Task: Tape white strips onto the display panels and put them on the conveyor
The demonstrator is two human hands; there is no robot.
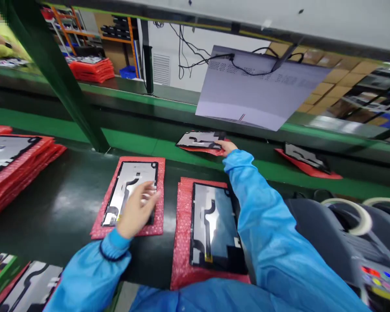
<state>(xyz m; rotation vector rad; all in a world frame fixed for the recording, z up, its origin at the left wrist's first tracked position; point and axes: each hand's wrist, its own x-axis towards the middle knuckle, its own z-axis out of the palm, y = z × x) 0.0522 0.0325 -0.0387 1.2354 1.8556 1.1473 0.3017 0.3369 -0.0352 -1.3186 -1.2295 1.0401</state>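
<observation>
My right hand (226, 147) reaches out to the green belt, its fingers closed on the near right corner of a tablet display panel (198, 139) on a red bubble-wrap sheet. Over another display panel (134, 173), lying on a red bubble bag (160, 190) at the middle left, hovers my left hand (138, 210). Its fingers are loosely bent and apart, with nothing in them; whether they touch the panel I cannot tell. Close to my body, a third display panel (214, 225) rests back side up on red bubble bags (183, 208).
Stacked bagged panels (22, 169) stand at the left. Further right on the belt (263, 167) lies another panel (303, 156). Tape rolls (360, 219) sit on a grey machine at the right. A hanging monitor-like board (260, 91) and a green post (65, 86) rise ahead.
</observation>
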